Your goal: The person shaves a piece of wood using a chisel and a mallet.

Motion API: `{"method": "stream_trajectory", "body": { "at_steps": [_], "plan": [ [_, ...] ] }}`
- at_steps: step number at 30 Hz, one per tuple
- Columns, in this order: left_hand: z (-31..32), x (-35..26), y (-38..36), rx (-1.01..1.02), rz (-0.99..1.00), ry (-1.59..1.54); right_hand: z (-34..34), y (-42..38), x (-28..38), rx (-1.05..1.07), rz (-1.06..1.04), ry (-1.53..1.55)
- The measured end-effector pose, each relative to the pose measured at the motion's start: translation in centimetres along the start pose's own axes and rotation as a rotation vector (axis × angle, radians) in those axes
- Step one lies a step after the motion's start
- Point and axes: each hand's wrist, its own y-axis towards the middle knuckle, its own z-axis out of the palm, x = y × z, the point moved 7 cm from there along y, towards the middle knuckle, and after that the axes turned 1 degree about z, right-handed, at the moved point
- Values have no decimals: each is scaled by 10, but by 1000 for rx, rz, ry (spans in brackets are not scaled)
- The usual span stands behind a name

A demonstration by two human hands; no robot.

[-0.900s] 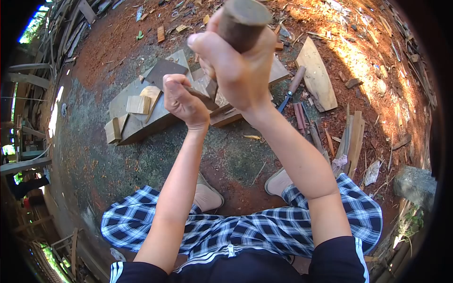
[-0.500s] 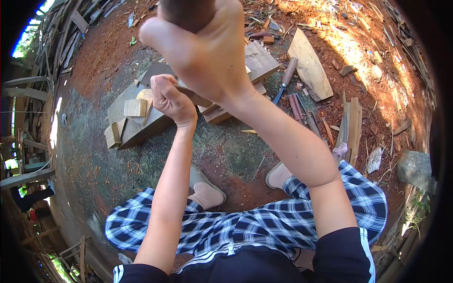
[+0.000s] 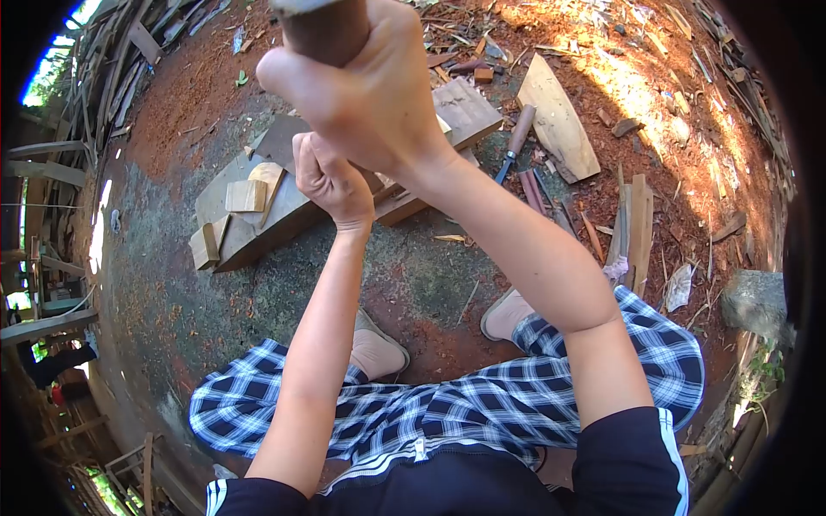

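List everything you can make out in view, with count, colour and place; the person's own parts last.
Wooden tool: 1, brown, in the right hand
Wooden piece: 1, brown, mostly hidden, in the left hand
Thick beam: 1, grey-brown, beyond the feet
Small blocks: 2, pale, at the beam's left end
Tapered board: 1, pale, right-hand ground
Bladed tool: 1, brown handle, bluish blade, left of the board
Stone block: 1, grey, right edge
Wood scraps: uncountable, brown, scattered
Trousers: 1 pair, dark-and-white plaid, below
Sleeves: 2, black, white-striped, bottom
Feet: 2, centre
Hands: 2, upper centre
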Motion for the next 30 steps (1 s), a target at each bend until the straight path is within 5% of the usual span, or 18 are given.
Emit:
{"method": "stream_trajectory", "body": {
  "at_steps": [4, 13, 22, 26, 30],
  "plan": [
    [-4, -4, -7, 2, -100, 18, -9, -4, 14, -68, -91, 60],
    [-16, 13, 2, 1, 15, -11, -5, -17, 2, -175, -114, 30],
    [-3, 3, 9, 65, -55, 17, 2, -4, -6, -74, -141, -38],
    [2, 4, 8, 3, -137, -78, -1, 4, -13, -42, 18, -26],
    [1, 0, 6, 66, -17, 73, -3, -4, -10, -102, -105, -62]
  ]
}}
